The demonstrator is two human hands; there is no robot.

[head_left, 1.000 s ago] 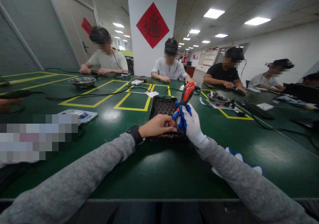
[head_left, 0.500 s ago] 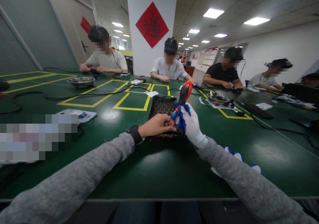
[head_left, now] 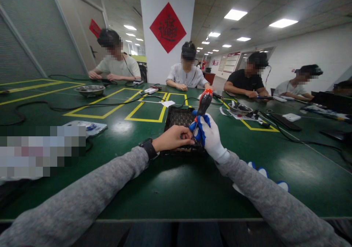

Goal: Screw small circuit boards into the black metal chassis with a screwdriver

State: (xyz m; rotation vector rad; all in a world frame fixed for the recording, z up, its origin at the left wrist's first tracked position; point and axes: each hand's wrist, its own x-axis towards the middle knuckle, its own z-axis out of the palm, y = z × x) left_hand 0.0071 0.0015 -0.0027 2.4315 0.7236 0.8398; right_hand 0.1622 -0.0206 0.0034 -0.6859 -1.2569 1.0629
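A screwdriver point(head_left: 205, 102) with a red and black handle leans with its handle up and its shaft pointing down at a black crate-like tray point(head_left: 180, 118). My right hand point(head_left: 210, 135), in a white and blue glove, is closed on the screwdriver below the handle. Bare and wearing a dark wristband, my left hand point(head_left: 176, 137) is pinched near the screwdriver's lower end, over the near part of the tray. What its fingertips hold is too small to make out. My hands cover the tray's near right part.
Metal bowls stand at the left point(head_left: 90, 89) and at the right point(head_left: 239, 109), the right one holding dark items. A spare glove point(head_left: 262, 173) lies beside my right forearm. Black cables point(head_left: 110, 104) cross the green table point(head_left: 154, 192). Several people sit opposite.
The screwdriver's handle has tilted slightly to the right. My hands have stayed almost in place. At the far left, a dark shape has left the table's edge.
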